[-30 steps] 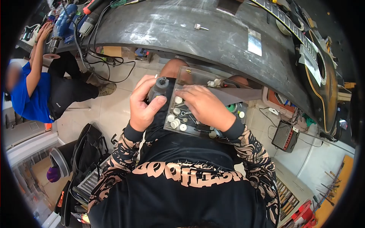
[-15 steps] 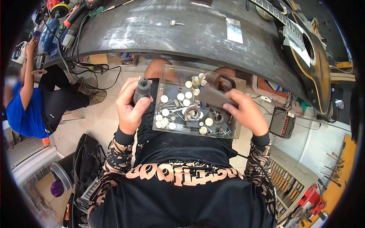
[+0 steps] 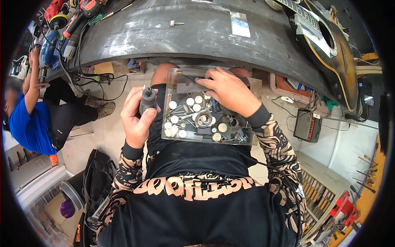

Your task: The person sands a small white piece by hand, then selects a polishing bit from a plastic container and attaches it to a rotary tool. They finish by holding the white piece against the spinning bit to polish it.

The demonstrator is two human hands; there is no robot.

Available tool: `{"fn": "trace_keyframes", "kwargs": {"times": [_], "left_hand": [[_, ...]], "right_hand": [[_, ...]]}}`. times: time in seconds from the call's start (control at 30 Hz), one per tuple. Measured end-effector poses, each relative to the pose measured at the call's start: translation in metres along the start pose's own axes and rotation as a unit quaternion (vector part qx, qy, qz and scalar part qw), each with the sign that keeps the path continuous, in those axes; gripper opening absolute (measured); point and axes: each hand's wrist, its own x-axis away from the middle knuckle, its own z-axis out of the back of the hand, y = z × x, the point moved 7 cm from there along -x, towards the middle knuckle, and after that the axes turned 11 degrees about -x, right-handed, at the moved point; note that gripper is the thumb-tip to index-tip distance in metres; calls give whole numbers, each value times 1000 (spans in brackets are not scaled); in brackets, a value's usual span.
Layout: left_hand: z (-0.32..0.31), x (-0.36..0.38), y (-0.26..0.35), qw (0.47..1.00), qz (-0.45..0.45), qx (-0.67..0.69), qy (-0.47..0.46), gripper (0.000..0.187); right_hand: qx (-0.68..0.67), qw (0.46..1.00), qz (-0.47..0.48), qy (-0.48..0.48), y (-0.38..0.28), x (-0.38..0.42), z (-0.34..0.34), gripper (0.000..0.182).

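My left hand [image 3: 137, 119] is wrapped round a dark grey rotary tool [image 3: 148, 100], its collet end pointing up. On my lap rests a clear plastic tray [image 3: 168, 99] of small parts: round whitish discs [image 3: 198, 99], a metal ring [image 3: 204, 119], a spanner and several screws and bits. My right hand [image 3: 231, 88] reaches over the tray's far side. Its fingers grip the edge of a flat, dark grey rectangular piece [image 3: 190, 88], which lies above the far left part of the tray. The palm hides the tray's far right contents.
Ahead is a dark workbench [image 3: 152, 33] with a small metal bit [image 3: 177, 23] and a metal plate [image 3: 240, 24]. A guitar [image 3: 329, 53] lies at the right; power tools [image 3: 68, 37] and cables sit at the left. A person in a blue shirt [image 3: 31, 119] is at the left.
My right hand has moved left and away from me across the tray, carrying the flat grey piece. The left hand still holds the rotary tool. The view has shifted slightly.
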Motion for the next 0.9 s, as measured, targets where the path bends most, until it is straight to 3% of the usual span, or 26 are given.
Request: {"fn": "trace_keyframes", "kwargs": {"times": [0.1,0.2,0.33,0.47,0.77,0.9], "left_hand": [[0,3,-2,1000,9,-2,7,73],[-4,-1,-4,1000,15,-2,-6,72],[-9,-9,-3,999,-19,-39,-30,72],[-13,-13,4,996,-45,-58,-46,71],[-19,-9,2,996,-36,-50,-58,70],[-19,-9,7,996,-37,-50,-63,70]], "right_hand": [[-23,1000,1,20,0,13,11,37],[21,997,-65,34,5,30,31,19],[-3,999,-31,13,-15,33,12,18],[44,997,-32,46,8,23,-3,16],[-35,995,-45,80,19,17,2,13],[2,998,-66,10,25,17,-15,13]]}}
